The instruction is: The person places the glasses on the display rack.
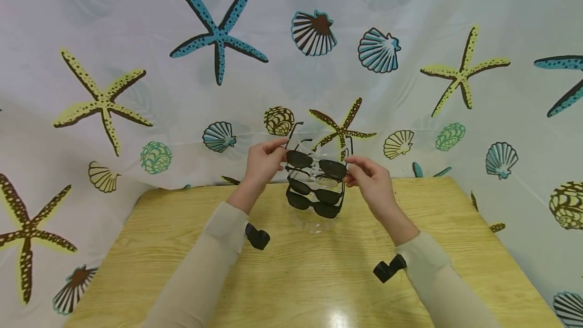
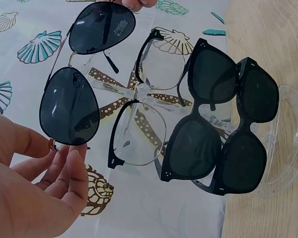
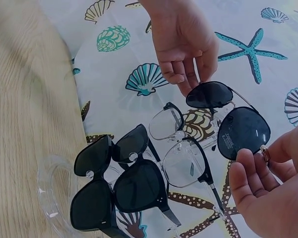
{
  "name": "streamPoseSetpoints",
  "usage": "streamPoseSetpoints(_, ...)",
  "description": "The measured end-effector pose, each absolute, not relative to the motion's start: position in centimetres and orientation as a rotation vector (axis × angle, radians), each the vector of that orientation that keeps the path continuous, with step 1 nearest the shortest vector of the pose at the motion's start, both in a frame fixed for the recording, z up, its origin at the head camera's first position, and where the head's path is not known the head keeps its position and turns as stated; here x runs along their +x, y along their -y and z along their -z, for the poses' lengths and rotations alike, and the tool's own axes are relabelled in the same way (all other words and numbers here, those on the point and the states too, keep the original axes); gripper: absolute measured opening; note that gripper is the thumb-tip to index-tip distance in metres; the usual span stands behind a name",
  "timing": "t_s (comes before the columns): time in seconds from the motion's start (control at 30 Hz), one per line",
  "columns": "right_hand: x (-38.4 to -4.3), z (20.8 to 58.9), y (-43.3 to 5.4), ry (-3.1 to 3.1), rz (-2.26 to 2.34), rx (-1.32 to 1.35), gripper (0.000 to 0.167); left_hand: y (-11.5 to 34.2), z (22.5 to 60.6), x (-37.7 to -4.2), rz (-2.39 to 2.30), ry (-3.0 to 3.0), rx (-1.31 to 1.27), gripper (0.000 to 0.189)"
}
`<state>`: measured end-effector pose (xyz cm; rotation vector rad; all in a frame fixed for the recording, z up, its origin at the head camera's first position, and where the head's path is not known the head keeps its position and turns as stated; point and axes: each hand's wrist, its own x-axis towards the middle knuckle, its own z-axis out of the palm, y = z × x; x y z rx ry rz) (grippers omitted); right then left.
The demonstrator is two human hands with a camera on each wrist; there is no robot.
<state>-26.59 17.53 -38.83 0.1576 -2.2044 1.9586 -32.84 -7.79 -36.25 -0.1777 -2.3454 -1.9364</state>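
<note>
My left hand (image 1: 261,165) and right hand (image 1: 374,182) each pinch one outer end of the aviator sunglasses (image 2: 69,106), near the hinges. These have dark lenses and a thin metal frame, with the temples pointing toward the backdrop. They are at the top of a clear display stand (image 1: 314,227); the wrist views do not settle whether they rest on it. Below them on the stand sit half-rim eyeglasses (image 3: 203,168) with clear lenses. Lower down are black-framed sunglasses (image 2: 196,146) and, at the bottom, another black-framed pair, the lowest sunglasses (image 2: 241,161).
The stand's round clear base is on a wooden table (image 1: 291,277). Behind it hangs a white cloth (image 1: 282,80) printed with starfish and shells, which also runs down both sides of the table. A small black device (image 1: 257,237) is strapped at my left wrist.
</note>
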Motion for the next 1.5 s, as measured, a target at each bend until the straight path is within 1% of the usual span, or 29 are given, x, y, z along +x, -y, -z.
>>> streamPoseSetpoints(0.3,-27.1,38.7,-17.1,2.173,-2.014,0.117,0.036,7.7,36.2,-33.4,1.927,2.373,-0.144,0.039)
streamPoseSetpoints(0.83,-27.8,38.9,-17.0,2.12,-2.059,0.076,0.032,7.5,36.3,-34.3,1.883,2.414,-0.171,0.038)
streamPoseSetpoints(1.2,-27.8,39.0,-16.8,2.124,-2.058,0.035,0.033,7.4,36.4,-34.4,1.863,2.418,-0.168,0.038)
streamPoseSetpoints(1.5,-27.8,39.1,-17.0,2.127,-2.046,0.056,0.032,7.5,36.4,-34.4,1.871,2.412,-0.186,0.038)
